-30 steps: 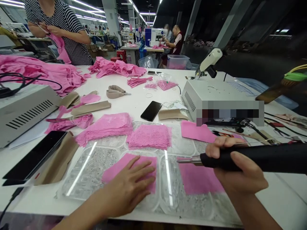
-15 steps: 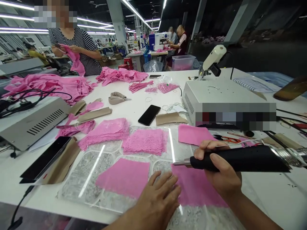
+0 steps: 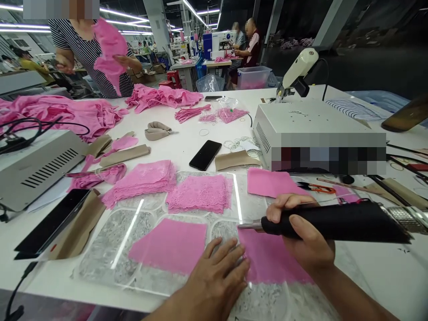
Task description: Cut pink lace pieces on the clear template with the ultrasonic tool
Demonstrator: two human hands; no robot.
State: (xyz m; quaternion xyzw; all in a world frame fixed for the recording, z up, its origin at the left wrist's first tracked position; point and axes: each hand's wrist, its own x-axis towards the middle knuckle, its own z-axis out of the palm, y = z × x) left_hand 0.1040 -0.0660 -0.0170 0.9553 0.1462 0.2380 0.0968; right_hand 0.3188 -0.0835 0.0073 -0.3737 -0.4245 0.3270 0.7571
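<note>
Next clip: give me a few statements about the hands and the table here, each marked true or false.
1. The right hand grips a black tool with a metal tip. True.
2. The left hand holds the scissors. False: it lies flat on the clear sheet at the edge of a pink fabric piece; the scissors lie far up the table.
3. A black phone lies on the table beyond the lace stacks. True.
4. The person in the striped shirt has empty hands. False: they hold pink cloth.
</note>
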